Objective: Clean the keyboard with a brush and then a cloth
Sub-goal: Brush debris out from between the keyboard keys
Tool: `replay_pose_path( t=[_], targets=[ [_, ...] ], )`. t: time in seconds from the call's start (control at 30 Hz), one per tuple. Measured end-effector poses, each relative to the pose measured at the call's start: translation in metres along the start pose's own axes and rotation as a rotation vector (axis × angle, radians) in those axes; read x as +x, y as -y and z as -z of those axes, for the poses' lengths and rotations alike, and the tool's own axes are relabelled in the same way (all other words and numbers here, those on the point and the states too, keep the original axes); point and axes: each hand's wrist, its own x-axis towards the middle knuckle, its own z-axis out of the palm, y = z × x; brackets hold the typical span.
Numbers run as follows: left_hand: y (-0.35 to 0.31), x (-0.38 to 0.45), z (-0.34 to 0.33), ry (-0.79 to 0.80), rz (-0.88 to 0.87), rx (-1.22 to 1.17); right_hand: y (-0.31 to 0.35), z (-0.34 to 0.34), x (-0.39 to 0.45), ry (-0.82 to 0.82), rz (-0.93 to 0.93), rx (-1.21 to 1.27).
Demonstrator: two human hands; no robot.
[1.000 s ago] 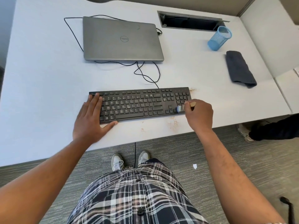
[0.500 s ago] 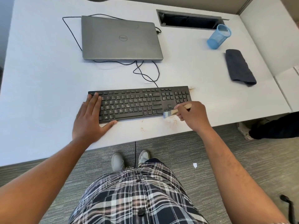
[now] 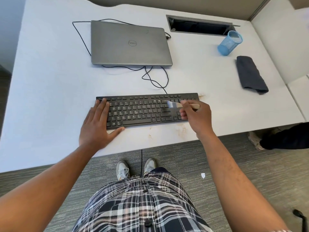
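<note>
**Keyboard being brushed, crumbs at risk of spreading**

The keyboard (image 3: 147, 110) lies flat near the front edge of the bench (image 3: 50, 81). It is pinned at its left end by the flat, straight-fingered left hand (image 3: 98, 124). The brush (image 3: 177, 104) is pinched in the right hand (image 3: 195, 118), bristles over the upper right keys. Debris could be flicked onto the bench or between keys by hard strokes. The cloth (image 3: 250, 74) lies untouched, well apart.

The closed grey laptop (image 3: 131, 43) bears a round "DELL" logo at its lid's centre, seen upside down. Key legends on the keyboard (image 3: 142, 111), nearer than the laptop, are too blurred to read.
</note>
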Motion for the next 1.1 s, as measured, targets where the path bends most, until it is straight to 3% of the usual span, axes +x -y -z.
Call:
replay_pose_path(
  t=[0.3,0.57,0.8,1.1],
  targets=[
    [0.001,-0.002,0.004,0.013,0.043,-0.020,0.051,-0.103,0.015,0.302,0.065,0.072],
    [0.001,-0.004,0.003,0.064,0.185,-0.007,0.088,-0.178,0.021,0.544,0.131,-0.035],
    [0.002,-0.002,-0.001,0.097,0.192,0.042,0.078,-0.195,0.033,0.571,0.182,-0.184],
    [0.004,-0.001,-0.001,0.049,0.079,0.032,0.055,-0.128,0.062,0.489,0.136,-0.239]
  ],
)
